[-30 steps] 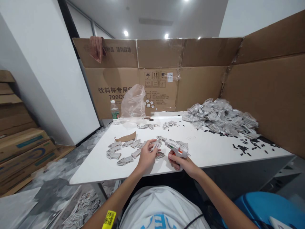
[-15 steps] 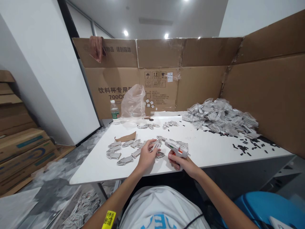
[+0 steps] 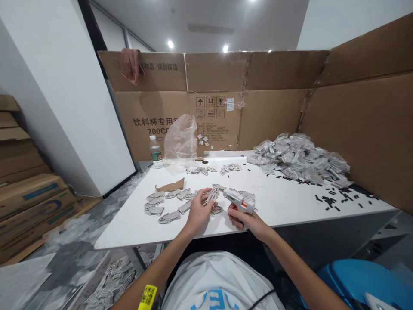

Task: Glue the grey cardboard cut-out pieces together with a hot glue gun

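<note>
My right hand (image 3: 242, 217) is wrapped round the handle of a white and grey glue gun (image 3: 238, 200), which has an orange part by its grip. The gun lies just right of my left hand (image 3: 200, 209). That hand is closed on a small grey fish-shaped piece (image 3: 212, 196), partly covered by the fingers. Around both hands lie several more such pieces: a curved row (image 3: 155, 201) to the left, one long piece (image 3: 169, 217) nearer the front edge, and others partly hidden behind the gun.
A pile of plastic-bagged pieces (image 3: 298, 157) stands at the back right, with small black strips (image 3: 329, 200) scattered before it. A brown cardboard scrap (image 3: 170, 185), a water bottle (image 3: 155, 150) and a plastic bag (image 3: 181, 140) are on the left. Cardboard walls (image 3: 274, 116) enclose the white table (image 3: 129, 232).
</note>
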The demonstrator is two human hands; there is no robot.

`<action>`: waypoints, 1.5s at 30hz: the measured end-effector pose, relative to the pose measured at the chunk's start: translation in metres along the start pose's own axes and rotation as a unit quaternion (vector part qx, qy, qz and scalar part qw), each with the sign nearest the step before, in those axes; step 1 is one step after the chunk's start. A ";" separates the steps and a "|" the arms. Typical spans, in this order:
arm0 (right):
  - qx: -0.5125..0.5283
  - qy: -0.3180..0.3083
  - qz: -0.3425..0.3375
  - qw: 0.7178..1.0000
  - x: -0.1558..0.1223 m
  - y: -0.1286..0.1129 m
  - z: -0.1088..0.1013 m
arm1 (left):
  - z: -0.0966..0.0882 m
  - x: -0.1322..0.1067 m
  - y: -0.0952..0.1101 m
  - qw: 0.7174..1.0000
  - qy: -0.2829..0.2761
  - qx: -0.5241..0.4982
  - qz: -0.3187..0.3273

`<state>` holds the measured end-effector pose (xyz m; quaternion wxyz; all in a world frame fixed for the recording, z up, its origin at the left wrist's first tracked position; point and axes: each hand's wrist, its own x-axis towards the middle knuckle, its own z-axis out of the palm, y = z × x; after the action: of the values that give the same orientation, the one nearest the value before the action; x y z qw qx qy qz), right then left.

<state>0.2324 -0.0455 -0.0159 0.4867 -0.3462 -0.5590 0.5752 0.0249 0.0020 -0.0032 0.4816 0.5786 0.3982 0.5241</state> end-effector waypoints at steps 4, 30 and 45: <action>-0.002 -0.002 0.007 1.000 0.000 -0.001 0.001 | 0.001 -0.003 0.004 1.000 -0.002 -0.012 0.008; -0.046 0.040 0.033 0.998 0.003 0.010 0.003 | 0.001 -0.004 0.008 0.999 0.002 -0.009 0.050; -0.114 0.076 0.060 0.989 0.003 0.015 0.001 | -0.001 -0.005 0.006 0.997 -0.009 -0.017 0.073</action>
<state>0.2277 -0.0412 -0.0305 0.4495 -0.4748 -0.5610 0.5077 0.0229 -0.0037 0.0020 0.4551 0.6025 0.3416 0.5596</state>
